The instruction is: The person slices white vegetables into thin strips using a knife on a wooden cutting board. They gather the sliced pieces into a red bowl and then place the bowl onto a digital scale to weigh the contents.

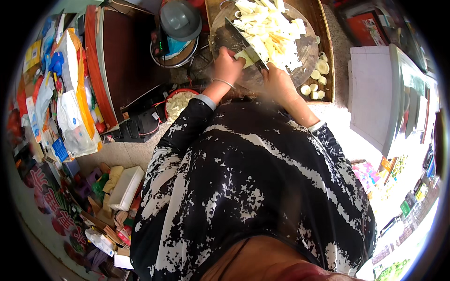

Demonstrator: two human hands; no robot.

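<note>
My right hand [280, 82] grips the handle end of a cleaver [244, 42], whose blade slants up to the left over a round wooden chopping board [306, 45]. My left hand [228, 68] holds a pale yellow-green vegetable piece [245, 59] against the near side of the blade. Beyond the blade, a heap of cut pale vegetable pieces [269, 31], some in strips, covers much of the board. The board sits in a shallow wooden tray [327, 28]. Several round cut vegetable ends [315, 75] lie in the tray's right corner. The handle is mostly hidden by my right hand.
A red bowl of pale cut pieces [179, 102] stands below my left forearm. Left of the board, a grey rounded lid or bowl [181, 21] tops a round metal-rimmed stand. A dark panel [130, 56] and packed goods [70, 105] fill the left; a white cabinet [369, 95] stands right.
</note>
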